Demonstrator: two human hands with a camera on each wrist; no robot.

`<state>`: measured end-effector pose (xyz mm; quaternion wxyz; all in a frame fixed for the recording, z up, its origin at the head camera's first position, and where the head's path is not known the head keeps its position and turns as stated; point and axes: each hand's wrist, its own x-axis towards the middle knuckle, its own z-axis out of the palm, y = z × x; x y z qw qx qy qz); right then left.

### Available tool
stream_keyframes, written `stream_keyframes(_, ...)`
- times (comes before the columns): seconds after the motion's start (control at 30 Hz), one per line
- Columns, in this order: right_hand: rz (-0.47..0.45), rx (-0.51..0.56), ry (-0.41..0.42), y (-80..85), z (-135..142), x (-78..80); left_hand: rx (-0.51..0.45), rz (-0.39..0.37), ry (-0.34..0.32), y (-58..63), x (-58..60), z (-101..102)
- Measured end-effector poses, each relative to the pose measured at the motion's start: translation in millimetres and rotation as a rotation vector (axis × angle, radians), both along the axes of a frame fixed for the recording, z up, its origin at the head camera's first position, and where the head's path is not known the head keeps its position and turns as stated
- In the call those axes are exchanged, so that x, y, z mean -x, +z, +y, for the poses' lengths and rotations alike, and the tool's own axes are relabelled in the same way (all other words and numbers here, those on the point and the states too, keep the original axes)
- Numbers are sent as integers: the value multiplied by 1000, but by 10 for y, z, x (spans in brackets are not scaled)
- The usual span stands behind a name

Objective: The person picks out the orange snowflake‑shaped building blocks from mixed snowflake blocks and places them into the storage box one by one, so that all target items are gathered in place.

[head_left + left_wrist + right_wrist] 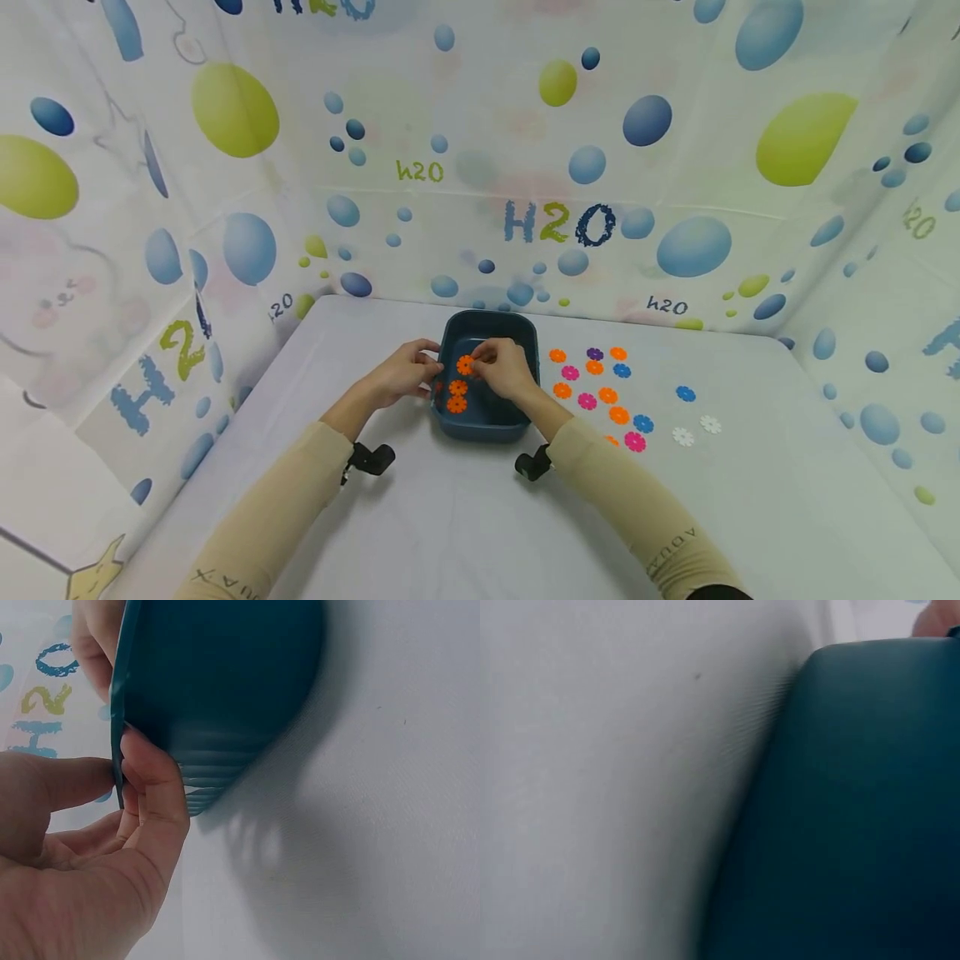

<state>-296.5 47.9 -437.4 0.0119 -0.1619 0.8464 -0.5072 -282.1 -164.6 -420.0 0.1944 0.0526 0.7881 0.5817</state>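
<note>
A dark teal plastic bin stands on the table. My left hand is at its left side; in the left wrist view the thumb and fingers pinch the bin's rim. Reaching over the bin from the right, my right hand pinches an orange flower-shaped disc by its edge. Two more orange flower-shaped discs sit in line just below it; whether they are joined I cannot tell. The right wrist view mostly holds the bin's outer wall, with a bit of a hand at the top corner.
Right of the bin, several loose flower-shaped discs lie scattered: orange, pink, blue, purple and white. A white cloth covers the table. Behind it hangs a patterned curtain.
</note>
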Motion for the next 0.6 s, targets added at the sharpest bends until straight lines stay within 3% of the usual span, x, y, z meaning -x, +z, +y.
stream_keyframes(0.6,-85,-65,-30,-114,-116,208,-6,-5,-2,-7,3,-6)
